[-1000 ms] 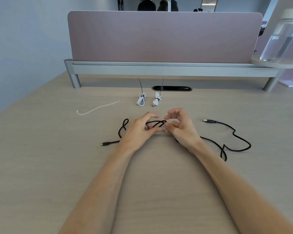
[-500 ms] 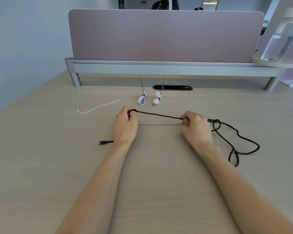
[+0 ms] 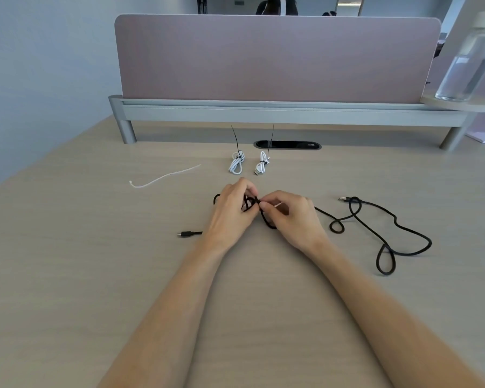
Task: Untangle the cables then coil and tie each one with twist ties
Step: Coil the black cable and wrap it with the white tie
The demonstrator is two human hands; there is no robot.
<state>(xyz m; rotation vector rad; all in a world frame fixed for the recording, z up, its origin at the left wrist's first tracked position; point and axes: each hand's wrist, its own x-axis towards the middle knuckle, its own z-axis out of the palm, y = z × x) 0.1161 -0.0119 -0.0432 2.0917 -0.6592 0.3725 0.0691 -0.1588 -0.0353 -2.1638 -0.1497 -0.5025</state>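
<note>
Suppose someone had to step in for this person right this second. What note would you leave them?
Left hand: holds the first loops of the black cable. Right hand: pinches the same cable beside them.
The cable's tail lies loose on the desk to the right, its small plug to the left.
Done: left white cable and right white cable, coiled and tied, farther back.
Left: finish coiling the black cable, then bind it, probably with the white tie lying loose.

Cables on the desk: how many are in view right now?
3. Left white coil and right white coil, both tied, lie by the desk slot. The black cable is held by the left hand and right hand. None seems hidden.
</note>
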